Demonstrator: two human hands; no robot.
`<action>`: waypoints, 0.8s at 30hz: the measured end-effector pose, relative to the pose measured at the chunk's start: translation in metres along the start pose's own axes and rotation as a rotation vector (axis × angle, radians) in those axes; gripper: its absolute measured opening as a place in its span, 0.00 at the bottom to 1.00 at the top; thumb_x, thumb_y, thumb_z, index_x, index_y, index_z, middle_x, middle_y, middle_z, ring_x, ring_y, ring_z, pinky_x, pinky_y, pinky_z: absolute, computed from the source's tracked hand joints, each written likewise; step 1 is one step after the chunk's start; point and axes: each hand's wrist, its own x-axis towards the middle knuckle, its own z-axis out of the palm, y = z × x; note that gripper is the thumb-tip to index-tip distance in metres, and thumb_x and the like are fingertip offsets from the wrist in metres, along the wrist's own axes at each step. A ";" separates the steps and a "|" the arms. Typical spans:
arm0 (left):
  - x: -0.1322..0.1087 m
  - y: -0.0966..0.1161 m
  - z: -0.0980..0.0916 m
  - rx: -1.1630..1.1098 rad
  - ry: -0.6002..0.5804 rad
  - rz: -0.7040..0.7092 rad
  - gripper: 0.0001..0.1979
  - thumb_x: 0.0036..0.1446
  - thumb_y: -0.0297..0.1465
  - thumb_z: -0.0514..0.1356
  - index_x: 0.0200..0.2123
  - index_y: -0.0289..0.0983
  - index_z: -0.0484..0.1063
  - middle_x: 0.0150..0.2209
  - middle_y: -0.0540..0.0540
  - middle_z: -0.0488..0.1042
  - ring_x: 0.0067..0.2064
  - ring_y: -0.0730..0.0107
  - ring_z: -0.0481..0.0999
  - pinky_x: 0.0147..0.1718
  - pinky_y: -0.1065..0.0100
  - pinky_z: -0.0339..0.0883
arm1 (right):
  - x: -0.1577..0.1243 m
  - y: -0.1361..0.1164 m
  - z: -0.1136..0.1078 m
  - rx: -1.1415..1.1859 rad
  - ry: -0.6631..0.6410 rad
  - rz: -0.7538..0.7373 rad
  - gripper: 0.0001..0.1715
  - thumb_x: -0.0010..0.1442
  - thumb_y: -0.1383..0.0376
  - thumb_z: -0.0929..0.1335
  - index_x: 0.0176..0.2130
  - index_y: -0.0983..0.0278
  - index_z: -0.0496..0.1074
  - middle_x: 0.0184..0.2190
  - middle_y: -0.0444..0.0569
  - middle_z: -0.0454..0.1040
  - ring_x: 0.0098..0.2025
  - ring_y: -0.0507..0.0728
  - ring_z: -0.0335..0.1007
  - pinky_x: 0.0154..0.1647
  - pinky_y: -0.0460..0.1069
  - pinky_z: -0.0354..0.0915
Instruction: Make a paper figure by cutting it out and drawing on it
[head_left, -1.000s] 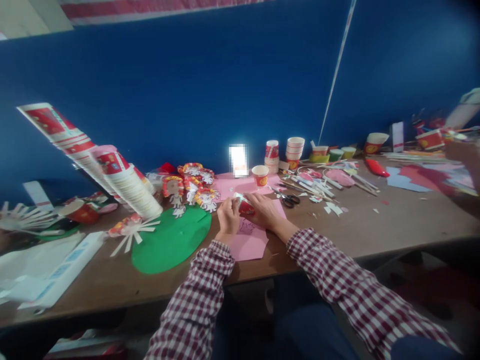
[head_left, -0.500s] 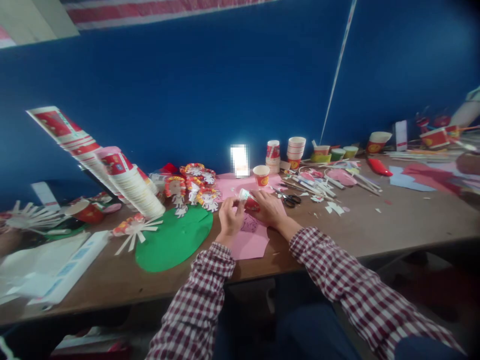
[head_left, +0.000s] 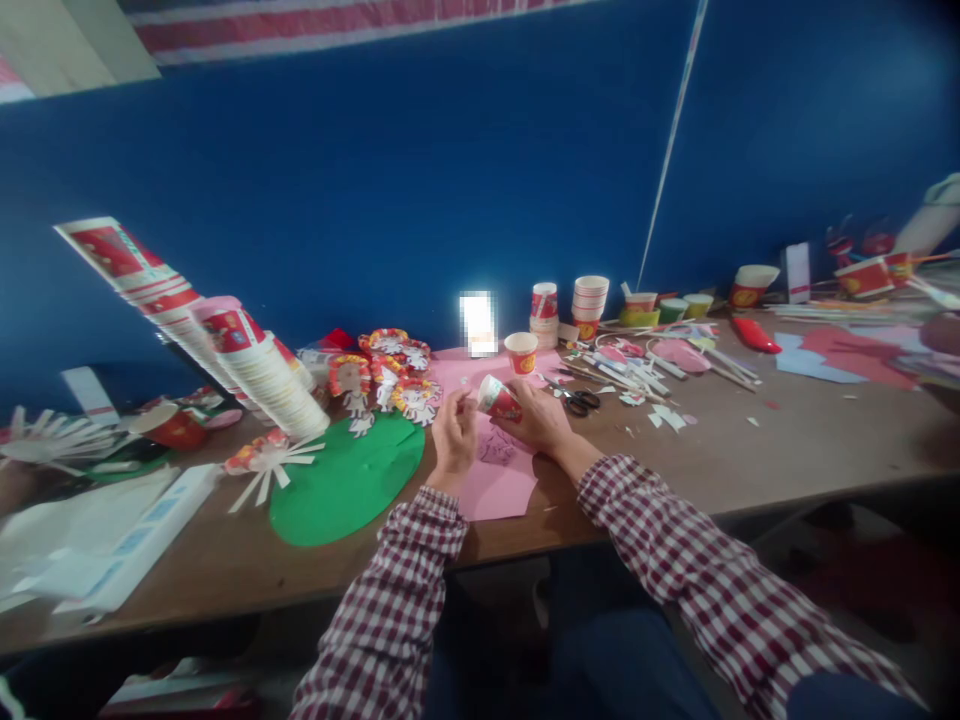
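Note:
My right hand (head_left: 541, 415) is wrapped round a red paper cup (head_left: 501, 399), tilted with its pale end toward the left. Just left of the cup is my left hand (head_left: 455, 430), its fingers bent and pressed together near the thumb; whether something small is between them is too blurred to tell. Both hands are over a pink paper sheet (head_left: 499, 490) with dark drawn lines. Behind them another paper cup (head_left: 521, 353) stands upright. Black scissors (head_left: 581, 402) lie right of my right hand.
Tall leaning cup stacks (head_left: 262, 370), a green oval sheet (head_left: 349, 480) and decorated paper pieces (head_left: 386, 375) are left. Pens and scraps (head_left: 637, 370), smaller cup stacks (head_left: 591, 300) and a red object (head_left: 756, 335) lie right. A person's hand (head_left: 941, 332) shows at the right edge.
My left hand has moved slightly left, away from the cup, and its fingers have drawn together. More of the cup in my right hand now shows.

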 end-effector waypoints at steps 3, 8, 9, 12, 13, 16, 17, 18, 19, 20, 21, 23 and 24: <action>0.001 0.000 0.000 0.018 -0.040 0.040 0.12 0.58 0.39 0.59 0.39 0.36 0.71 0.35 0.44 0.76 0.37 0.66 0.75 0.39 0.66 0.69 | -0.001 0.001 0.001 0.000 0.009 0.021 0.30 0.57 0.49 0.67 0.51 0.64 0.62 0.43 0.55 0.74 0.42 0.61 0.73 0.36 0.49 0.63; 0.001 0.000 0.001 0.051 -0.060 0.062 0.11 0.59 0.38 0.58 0.30 0.37 0.70 0.29 0.47 0.74 0.33 0.68 0.73 0.36 0.67 0.67 | 0.000 0.000 0.000 -0.009 0.003 0.009 0.35 0.55 0.49 0.68 0.55 0.65 0.60 0.48 0.57 0.72 0.44 0.63 0.72 0.39 0.51 0.64; 0.000 -0.001 0.002 0.054 -0.065 0.066 0.11 0.59 0.38 0.57 0.30 0.37 0.70 0.29 0.47 0.74 0.33 0.68 0.73 0.35 0.67 0.67 | 0.000 0.000 0.000 -0.013 0.003 0.001 0.38 0.55 0.49 0.69 0.57 0.66 0.59 0.49 0.58 0.71 0.45 0.63 0.71 0.40 0.52 0.65; -0.003 -0.001 0.004 0.059 -0.097 0.088 0.12 0.61 0.38 0.56 0.30 0.37 0.70 0.29 0.47 0.73 0.33 0.69 0.73 0.34 0.68 0.66 | 0.001 0.000 -0.001 -0.018 0.000 -0.040 0.42 0.53 0.51 0.70 0.59 0.67 0.56 0.53 0.60 0.69 0.48 0.65 0.70 0.44 0.54 0.65; -0.004 -0.001 0.005 0.062 -0.110 0.096 0.12 0.61 0.38 0.55 0.31 0.37 0.70 0.29 0.47 0.73 0.32 0.70 0.73 0.34 0.69 0.65 | 0.001 0.000 -0.001 -0.019 -0.004 -0.053 0.42 0.54 0.52 0.70 0.60 0.68 0.56 0.53 0.59 0.69 0.48 0.65 0.69 0.45 0.54 0.65; -0.005 0.002 0.006 0.085 -0.124 0.115 0.15 0.62 0.40 0.53 0.29 0.37 0.70 0.27 0.48 0.72 0.30 0.70 0.71 0.31 0.69 0.63 | 0.001 -0.001 0.000 -0.025 -0.019 -0.062 0.37 0.55 0.56 0.69 0.59 0.67 0.57 0.51 0.58 0.70 0.48 0.64 0.69 0.45 0.53 0.64; -0.005 0.002 0.005 0.099 -0.115 0.118 0.15 0.62 0.40 0.53 0.29 0.37 0.69 0.26 0.48 0.71 0.30 0.70 0.70 0.32 0.69 0.63 | 0.000 -0.002 0.000 -0.027 -0.023 -0.059 0.35 0.56 0.56 0.68 0.58 0.67 0.58 0.50 0.58 0.71 0.47 0.64 0.69 0.44 0.53 0.64; -0.005 0.003 0.005 0.116 -0.102 0.121 0.15 0.61 0.41 0.54 0.29 0.37 0.69 0.26 0.48 0.70 0.30 0.69 0.70 0.32 0.68 0.63 | 0.000 -0.004 0.001 -0.028 -0.027 -0.057 0.34 0.57 0.57 0.68 0.58 0.67 0.58 0.48 0.58 0.71 0.46 0.63 0.69 0.43 0.53 0.64; -0.005 0.004 0.004 0.133 -0.086 0.122 0.15 0.60 0.42 0.55 0.29 0.37 0.69 0.27 0.47 0.70 0.31 0.68 0.70 0.33 0.67 0.62 | 0.000 -0.005 0.001 -0.027 -0.031 -0.059 0.33 0.57 0.57 0.67 0.58 0.67 0.59 0.47 0.58 0.72 0.45 0.63 0.70 0.42 0.52 0.64; -0.005 0.005 0.003 0.149 -0.069 0.122 0.15 0.59 0.42 0.56 0.29 0.37 0.69 0.27 0.47 0.70 0.31 0.67 0.69 0.33 0.67 0.62 | -0.001 -0.007 0.002 -0.026 -0.034 -0.064 0.33 0.57 0.57 0.67 0.58 0.67 0.59 0.47 0.57 0.72 0.44 0.63 0.70 0.42 0.52 0.64; -0.005 0.006 0.002 0.163 -0.056 0.119 0.15 0.58 0.43 0.57 0.28 0.37 0.68 0.27 0.47 0.69 0.31 0.66 0.69 0.33 0.66 0.61 | -0.001 -0.009 0.002 -0.025 -0.039 -0.070 0.32 0.57 0.57 0.67 0.57 0.67 0.59 0.46 0.57 0.72 0.44 0.62 0.70 0.41 0.51 0.64; -0.006 0.006 0.001 0.183 -0.038 0.112 0.16 0.59 0.43 0.57 0.26 0.37 0.67 0.25 0.48 0.67 0.30 0.67 0.68 0.32 0.67 0.60 | -0.002 -0.012 0.002 -0.023 -0.051 -0.083 0.32 0.57 0.55 0.67 0.57 0.66 0.60 0.45 0.56 0.73 0.43 0.62 0.71 0.40 0.51 0.64; -0.006 0.006 0.001 0.189 -0.031 0.107 0.17 0.59 0.43 0.56 0.25 0.37 0.66 0.24 0.48 0.67 0.29 0.68 0.68 0.31 0.67 0.60 | -0.003 -0.014 0.002 -0.024 -0.057 -0.087 0.32 0.57 0.54 0.67 0.57 0.66 0.60 0.45 0.56 0.73 0.43 0.61 0.71 0.40 0.50 0.63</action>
